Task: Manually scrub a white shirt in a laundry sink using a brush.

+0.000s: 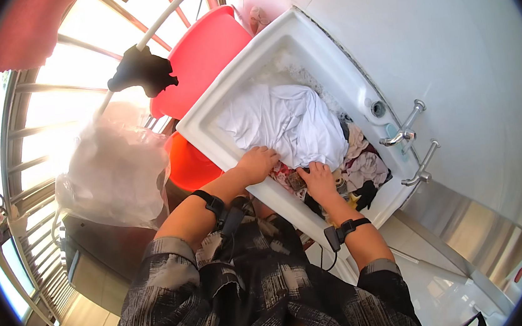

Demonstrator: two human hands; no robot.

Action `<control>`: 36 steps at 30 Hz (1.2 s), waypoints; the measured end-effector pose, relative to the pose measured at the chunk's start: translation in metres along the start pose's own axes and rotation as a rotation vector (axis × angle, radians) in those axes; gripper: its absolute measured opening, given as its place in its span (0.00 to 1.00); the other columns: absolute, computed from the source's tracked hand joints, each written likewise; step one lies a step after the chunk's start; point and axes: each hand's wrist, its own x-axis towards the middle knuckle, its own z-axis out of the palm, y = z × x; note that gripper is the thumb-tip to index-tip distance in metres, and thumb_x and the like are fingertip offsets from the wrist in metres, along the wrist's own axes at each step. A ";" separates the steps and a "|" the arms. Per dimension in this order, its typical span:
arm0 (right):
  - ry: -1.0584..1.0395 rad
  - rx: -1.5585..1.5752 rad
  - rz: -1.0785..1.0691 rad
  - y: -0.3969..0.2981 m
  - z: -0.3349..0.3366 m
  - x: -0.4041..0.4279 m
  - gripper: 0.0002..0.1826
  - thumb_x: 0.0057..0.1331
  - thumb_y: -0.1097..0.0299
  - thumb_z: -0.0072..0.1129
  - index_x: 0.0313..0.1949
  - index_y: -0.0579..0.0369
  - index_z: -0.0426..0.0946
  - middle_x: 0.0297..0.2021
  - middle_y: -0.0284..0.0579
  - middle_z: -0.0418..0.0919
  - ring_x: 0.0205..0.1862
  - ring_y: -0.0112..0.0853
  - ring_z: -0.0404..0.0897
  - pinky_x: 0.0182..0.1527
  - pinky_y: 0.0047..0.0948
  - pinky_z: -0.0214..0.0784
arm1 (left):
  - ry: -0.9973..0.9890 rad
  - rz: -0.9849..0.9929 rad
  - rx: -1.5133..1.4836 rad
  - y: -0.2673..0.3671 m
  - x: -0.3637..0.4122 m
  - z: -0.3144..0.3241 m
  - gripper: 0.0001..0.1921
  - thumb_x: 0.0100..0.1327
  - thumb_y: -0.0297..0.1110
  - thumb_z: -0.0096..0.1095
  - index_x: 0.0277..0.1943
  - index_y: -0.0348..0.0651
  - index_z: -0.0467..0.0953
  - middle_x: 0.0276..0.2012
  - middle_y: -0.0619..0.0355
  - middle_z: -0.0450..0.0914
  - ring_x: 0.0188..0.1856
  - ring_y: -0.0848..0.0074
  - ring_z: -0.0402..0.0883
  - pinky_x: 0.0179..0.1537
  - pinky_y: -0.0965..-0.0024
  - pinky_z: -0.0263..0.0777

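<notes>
A white ceramic sink [264, 200] lies before me, with a wet white cloth garment [294, 117] bunched in its middle and suds [301, 72] past it. Mixed dark, pink and red clothes [367, 169] fill the near right part. My left hand [259, 163] rests at the near left edge of the white garment, its fingertips curled on the cloth. My right hand [320, 181] touches the garment's near edge, thumb spread, above the mixed clothes. Whether either hand grips the fabric is hard to tell, as the fingertips are partly hidden.
Two metal taps [402, 136] [422, 175] stick out from the wall at the right. A pink basin [206, 55] and an orange-red bucket [188, 163] stand left of the sink. A plastic-covered bundle [113, 172] sits on a dark appliance [103, 239] farther left.
</notes>
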 end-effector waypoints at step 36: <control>-0.034 0.807 0.901 0.082 -0.044 0.186 0.48 0.58 0.40 0.66 0.63 0.72 0.67 0.56 0.73 0.78 0.58 0.59 0.79 0.61 0.47 0.71 | 0.419 -0.266 0.009 -0.066 -0.050 -0.044 0.22 0.61 0.38 0.59 0.59 0.47 0.80 0.61 0.52 0.76 0.69 0.63 0.71 0.71 0.49 0.61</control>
